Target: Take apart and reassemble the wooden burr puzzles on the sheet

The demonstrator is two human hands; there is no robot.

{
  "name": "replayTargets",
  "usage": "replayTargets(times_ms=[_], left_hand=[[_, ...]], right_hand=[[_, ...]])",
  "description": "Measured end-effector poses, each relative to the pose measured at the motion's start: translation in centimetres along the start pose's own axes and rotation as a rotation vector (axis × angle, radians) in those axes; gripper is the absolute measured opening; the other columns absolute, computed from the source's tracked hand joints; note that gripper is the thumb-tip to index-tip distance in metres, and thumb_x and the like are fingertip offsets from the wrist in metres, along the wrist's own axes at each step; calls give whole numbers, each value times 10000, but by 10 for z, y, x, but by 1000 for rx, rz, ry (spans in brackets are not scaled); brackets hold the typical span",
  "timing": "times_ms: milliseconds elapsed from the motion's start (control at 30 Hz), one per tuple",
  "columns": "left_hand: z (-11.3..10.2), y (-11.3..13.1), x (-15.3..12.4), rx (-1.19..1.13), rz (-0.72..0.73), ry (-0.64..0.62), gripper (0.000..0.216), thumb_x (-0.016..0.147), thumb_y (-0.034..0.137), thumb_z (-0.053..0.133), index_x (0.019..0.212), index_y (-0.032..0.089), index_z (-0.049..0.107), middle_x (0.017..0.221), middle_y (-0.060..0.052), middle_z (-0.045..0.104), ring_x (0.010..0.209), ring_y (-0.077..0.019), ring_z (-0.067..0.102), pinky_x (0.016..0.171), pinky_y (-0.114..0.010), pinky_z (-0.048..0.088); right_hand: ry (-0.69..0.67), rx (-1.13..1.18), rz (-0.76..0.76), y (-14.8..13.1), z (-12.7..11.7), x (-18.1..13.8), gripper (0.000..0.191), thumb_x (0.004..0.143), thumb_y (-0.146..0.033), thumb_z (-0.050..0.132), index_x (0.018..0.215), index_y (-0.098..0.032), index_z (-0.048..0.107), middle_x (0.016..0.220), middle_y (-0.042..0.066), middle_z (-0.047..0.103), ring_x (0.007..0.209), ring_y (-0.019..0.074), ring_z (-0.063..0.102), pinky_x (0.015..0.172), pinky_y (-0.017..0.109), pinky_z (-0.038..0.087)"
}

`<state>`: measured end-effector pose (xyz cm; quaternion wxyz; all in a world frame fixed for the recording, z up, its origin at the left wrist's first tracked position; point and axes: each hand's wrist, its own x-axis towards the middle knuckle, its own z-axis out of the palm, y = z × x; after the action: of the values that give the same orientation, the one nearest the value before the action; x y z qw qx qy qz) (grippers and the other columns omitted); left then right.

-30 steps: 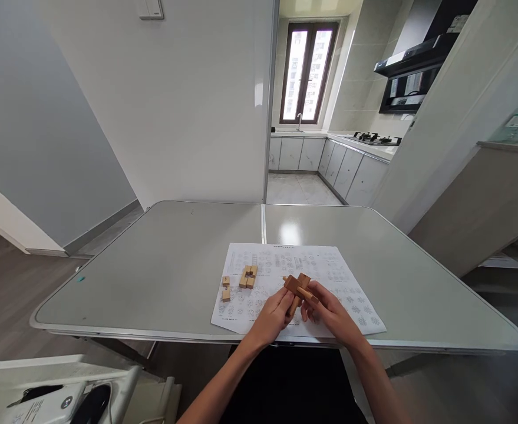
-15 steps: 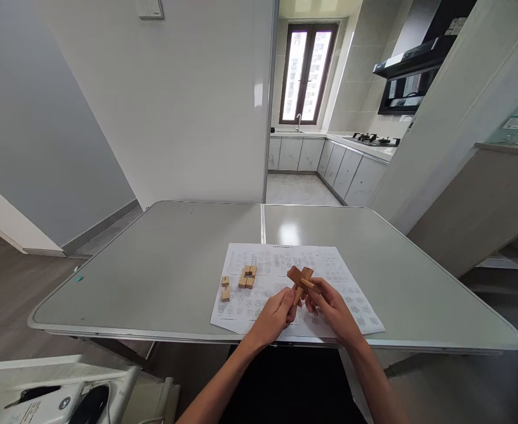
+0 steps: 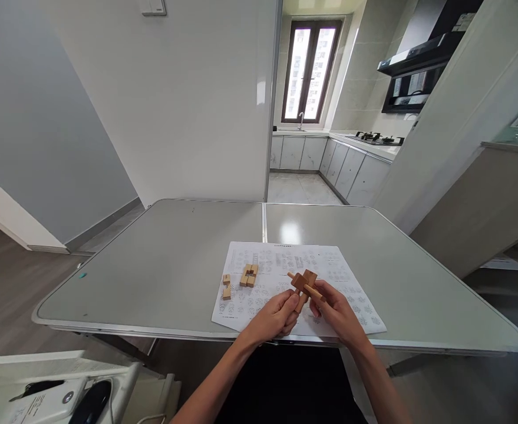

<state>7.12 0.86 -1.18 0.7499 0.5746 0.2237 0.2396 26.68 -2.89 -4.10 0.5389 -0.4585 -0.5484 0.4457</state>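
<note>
Held above a printed sheet (image 3: 329,268) is a brown wooden interlocking puzzle (image 3: 300,281), its pieces crossing one another. My left hand (image 3: 276,315) is closed around the lower end of one piece. The fingers of my right hand (image 3: 333,305) grip a rod-like piece (image 3: 315,292) that points down to the right; its other end sticks out at the upper left of the puzzle. On the sheet's left part lie a cluster of pale wooden pieces (image 3: 248,275) and two smaller pale blocks (image 3: 226,292), out of both hands.
The sheet lies near the front edge of a grey table (image 3: 152,271). A small green object (image 3: 82,275) is by the table's left edge. A white cart (image 3: 121,377) with devices stands at lower left. Beyond the table is a kitchen with a stove (image 3: 376,139).
The puzzle has turned in my hands, and the rod now shows protruding at both its upper left and lower right. My view has shifted slightly; the pale blocks lie as before.
</note>
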Motion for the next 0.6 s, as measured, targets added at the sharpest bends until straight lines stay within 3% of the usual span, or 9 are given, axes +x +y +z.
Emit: replayTargets(times_ms=[367, 600], left_hand=[[0, 1, 0, 24, 16, -14, 479, 973, 670, 471, 817, 224, 394, 523, 132, 288, 401, -54, 205, 406, -212, 217], [0, 2, 0, -36, 1, -49, 418, 1019, 607, 414, 912, 207, 467, 519, 113, 299, 423, -66, 155, 410, -237, 145]], right_hand=[[23, -30, 58, -6, 3, 1, 434, 936, -608, 626, 1096, -206, 663, 691, -16, 571, 566, 138, 452, 573, 282, 412], [39, -6, 72, -9, 6, 3, 423, 948, -572, 632, 1150, -202, 679, 800, 15, 640, 573, 120, 446, 578, 274, 402]])
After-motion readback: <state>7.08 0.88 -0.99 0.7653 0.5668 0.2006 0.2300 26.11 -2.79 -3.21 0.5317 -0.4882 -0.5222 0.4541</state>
